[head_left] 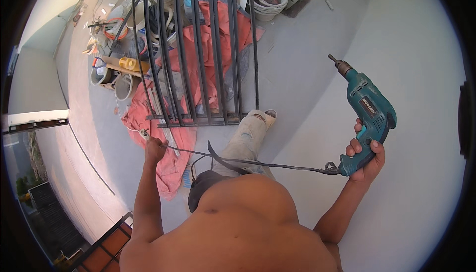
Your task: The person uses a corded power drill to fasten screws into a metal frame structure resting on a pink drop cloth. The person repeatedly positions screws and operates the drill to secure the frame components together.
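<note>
My right hand (366, 159) is wrapped round the handle of a teal power drill (373, 116), raised on the right with its chuck (341, 65) tilted up and to the left. From the handle's base a black power cord (258, 163) runs across in front of my body to my left hand (155, 150). That hand is closed on the cord's end, at a small whitish connector (144, 134) that sticks out past the fingers. A thin white cable leads away from the connector. How the cord and connector join is hidden by my fingers.
A black metal grille (198, 59) of long bars stands ahead, by my leg. Behind it, a crumpled red sheet (171, 178) covers part of the grey floor. Buckets (126, 87), a yellow jug (134, 64) and tools clutter the far left. A pale wall (416, 39) rises at right.
</note>
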A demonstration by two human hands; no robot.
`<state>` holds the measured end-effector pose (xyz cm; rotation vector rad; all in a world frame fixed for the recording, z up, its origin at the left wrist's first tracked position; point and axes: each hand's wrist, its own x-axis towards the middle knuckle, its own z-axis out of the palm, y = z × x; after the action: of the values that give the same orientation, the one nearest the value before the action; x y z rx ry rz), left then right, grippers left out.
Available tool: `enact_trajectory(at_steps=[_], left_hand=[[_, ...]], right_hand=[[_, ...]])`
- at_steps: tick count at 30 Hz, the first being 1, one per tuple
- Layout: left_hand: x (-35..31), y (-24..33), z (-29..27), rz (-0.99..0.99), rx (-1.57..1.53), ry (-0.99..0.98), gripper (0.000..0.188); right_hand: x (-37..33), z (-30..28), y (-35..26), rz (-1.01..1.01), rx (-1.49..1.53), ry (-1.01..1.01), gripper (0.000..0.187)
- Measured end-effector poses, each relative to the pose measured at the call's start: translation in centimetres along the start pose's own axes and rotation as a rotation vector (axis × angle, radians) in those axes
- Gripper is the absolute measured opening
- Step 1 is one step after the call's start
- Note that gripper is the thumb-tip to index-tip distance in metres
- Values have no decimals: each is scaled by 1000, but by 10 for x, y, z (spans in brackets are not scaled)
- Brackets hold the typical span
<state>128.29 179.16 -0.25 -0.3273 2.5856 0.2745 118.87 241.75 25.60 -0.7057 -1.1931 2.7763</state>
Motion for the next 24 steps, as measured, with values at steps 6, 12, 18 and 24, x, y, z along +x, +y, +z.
enact_trajectory(at_steps=[6, 12, 18, 24], left_hand=[[3, -44, -32, -657, -665, 620, 58], [-59, 3, -121, -393, -897, 1713, 62], [-104, 56, -171, -336, -986, 1674, 58], [-35, 126, -115, -197, -1134, 1242, 41]], right_hand=[[43, -22, -18, -12, -99, 8, 65], [53, -32, -29, 166, -106, -170, 66], [67, -22, -48, 220, -265, -179, 61], [77, -36, -35, 108, -324, -54, 55]])
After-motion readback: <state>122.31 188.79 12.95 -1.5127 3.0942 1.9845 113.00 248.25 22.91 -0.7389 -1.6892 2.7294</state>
